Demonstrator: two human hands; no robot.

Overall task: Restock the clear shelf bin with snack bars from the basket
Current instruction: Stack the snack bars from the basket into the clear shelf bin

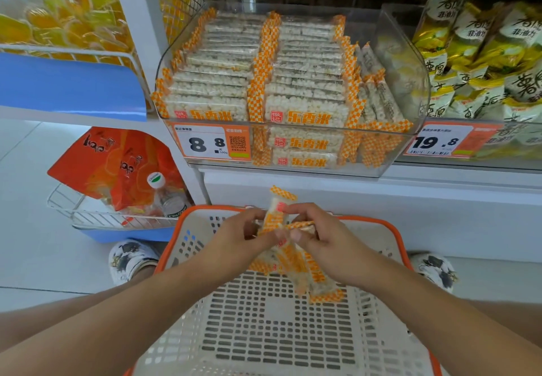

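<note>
A shop aisle with a white shelf [381, 188] carries a clear bin [410, 76] packed with rows of orange-checked snack bars [305, 94] (price tag [212, 142] reads 8.8). Below it sits a perforated basket [264, 331] with an orange rim. Over the basket, the left hand [243, 238] and right hand [325, 241] together grip a bunch of wrapped bars [293, 255].

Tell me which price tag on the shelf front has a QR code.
The left tag, reading 8.8, on the front of the clear bin of snack bars. It has a QR code on its orange right side; the 19.8 tag to the right shows none.
</note>
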